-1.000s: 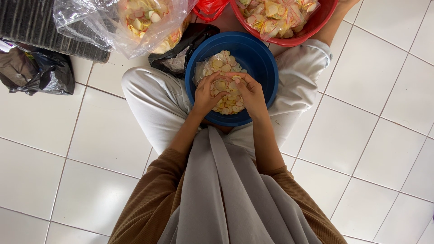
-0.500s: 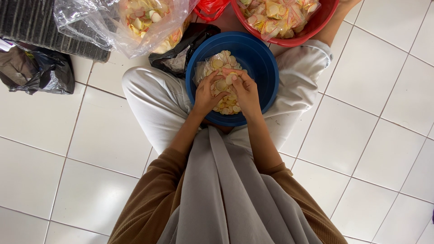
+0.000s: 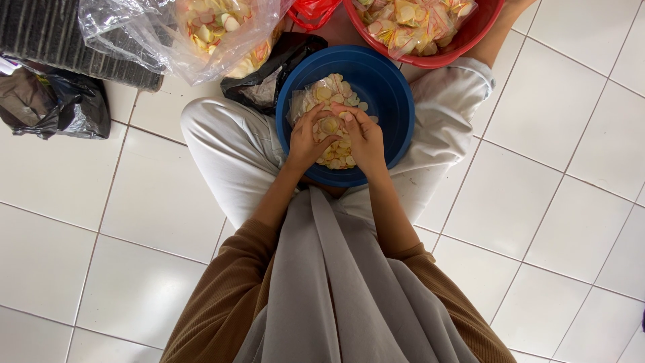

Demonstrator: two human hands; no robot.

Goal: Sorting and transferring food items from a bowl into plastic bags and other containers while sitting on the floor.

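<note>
A blue plastic basin (image 3: 390,87) rests on my crossed legs, holding pale round crackers. Both hands are inside it, side by side. My left hand (image 3: 307,140) and my right hand (image 3: 365,138) together hold a small clear bag of crackers (image 3: 324,101), fingers pinching near its middle. Loose crackers lie under the hands.
A red basin (image 3: 470,47) full of packed cracker bags stands behind the blue one. A large clear plastic bag (image 3: 201,33) of crackers lies at top left, with a black bag (image 3: 269,74) beside it. Another dark bag (image 3: 54,104) and a striped mat (image 3: 40,33) sit on the white tile floor at far left.
Both hands have shifted slightly up and closer together over the small bag in the blue basin. Everything else is unchanged.
</note>
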